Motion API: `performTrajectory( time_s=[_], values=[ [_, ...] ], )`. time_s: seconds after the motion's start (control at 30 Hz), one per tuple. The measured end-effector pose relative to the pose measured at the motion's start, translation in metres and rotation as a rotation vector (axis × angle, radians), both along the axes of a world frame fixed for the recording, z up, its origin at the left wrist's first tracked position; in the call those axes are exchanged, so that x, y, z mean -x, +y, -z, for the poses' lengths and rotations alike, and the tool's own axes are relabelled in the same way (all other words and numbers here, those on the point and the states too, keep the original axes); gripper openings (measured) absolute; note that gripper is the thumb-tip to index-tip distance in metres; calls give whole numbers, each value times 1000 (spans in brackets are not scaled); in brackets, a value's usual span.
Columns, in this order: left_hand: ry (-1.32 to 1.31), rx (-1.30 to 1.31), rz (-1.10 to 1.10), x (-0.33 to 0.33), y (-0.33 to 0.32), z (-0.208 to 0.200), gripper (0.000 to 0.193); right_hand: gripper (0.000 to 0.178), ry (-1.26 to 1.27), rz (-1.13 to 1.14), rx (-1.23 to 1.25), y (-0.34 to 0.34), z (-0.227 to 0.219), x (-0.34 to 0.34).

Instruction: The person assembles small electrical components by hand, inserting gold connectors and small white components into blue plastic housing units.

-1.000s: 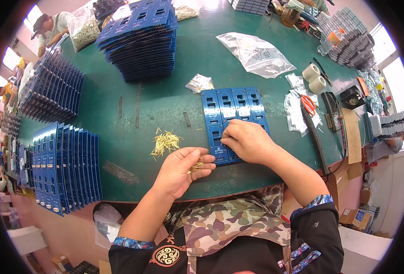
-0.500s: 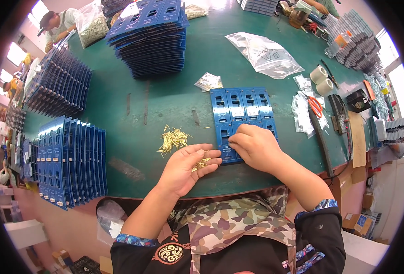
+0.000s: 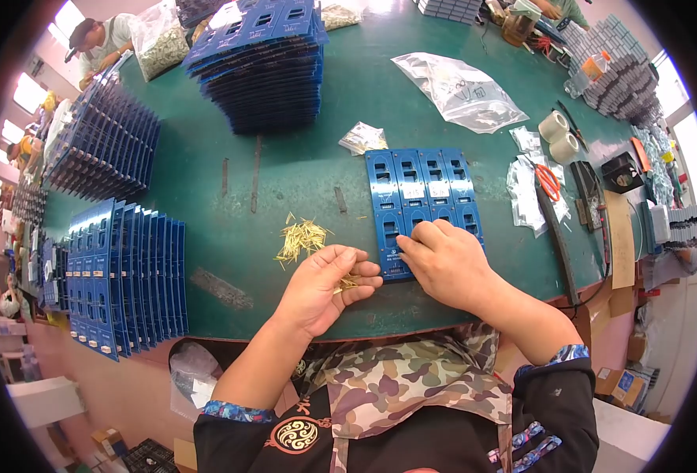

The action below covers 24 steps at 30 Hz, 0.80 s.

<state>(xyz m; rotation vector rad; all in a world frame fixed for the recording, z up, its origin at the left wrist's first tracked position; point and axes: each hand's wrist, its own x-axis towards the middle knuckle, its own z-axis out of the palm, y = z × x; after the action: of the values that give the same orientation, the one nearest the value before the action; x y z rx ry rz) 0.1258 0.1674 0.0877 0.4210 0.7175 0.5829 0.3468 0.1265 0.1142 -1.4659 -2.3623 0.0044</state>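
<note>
My left hand (image 3: 323,285) is cupped palm up, with its fingers curled round several thin brass pins (image 3: 350,284). Close to its right, my right hand (image 3: 452,256) reaches over the lower part of a blue circuit board panel (image 3: 406,175). The thumb and fingertips are pinched together at the board's surface, and whatever sits between them is too small to make out. The panel lies flat, divided into several units with dark cut-outs, partly covered by my right hand. A loose heap of the same pins (image 3: 302,239) lies beyond my left hand.
Tall stacks of blue boards (image 3: 265,87) stand at the back and left, with more boards on edge (image 3: 124,276). A clear plastic bag (image 3: 466,93), tape rolls (image 3: 557,135), orange-handled scissors (image 3: 548,183) and small packets (image 3: 524,201) lie rightward. A person (image 3: 104,43) sits far left.
My left thumb and fingers have drawn closer together over the pins. My right hand stays over the board's lower part, its knuckles shifted slightly right. The view has moved a little.
</note>
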Motion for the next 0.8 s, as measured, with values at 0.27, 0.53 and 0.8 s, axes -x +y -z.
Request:
performTrajectory(
  time_s=[0.27, 0.53, 0.8],
  values=[
    [-22, 6, 23, 1, 1, 6, 18, 20, 46, -6, 14, 1, -5, -5],
    [-24, 30, 32, -1, 0, 2, 20, 24, 28, -30, 74, 0, -1, -5],
    [-36, 21, 37, 0, -1, 4, 20, 19, -50, -33, 31, 5, -6, -3]
  ],
)
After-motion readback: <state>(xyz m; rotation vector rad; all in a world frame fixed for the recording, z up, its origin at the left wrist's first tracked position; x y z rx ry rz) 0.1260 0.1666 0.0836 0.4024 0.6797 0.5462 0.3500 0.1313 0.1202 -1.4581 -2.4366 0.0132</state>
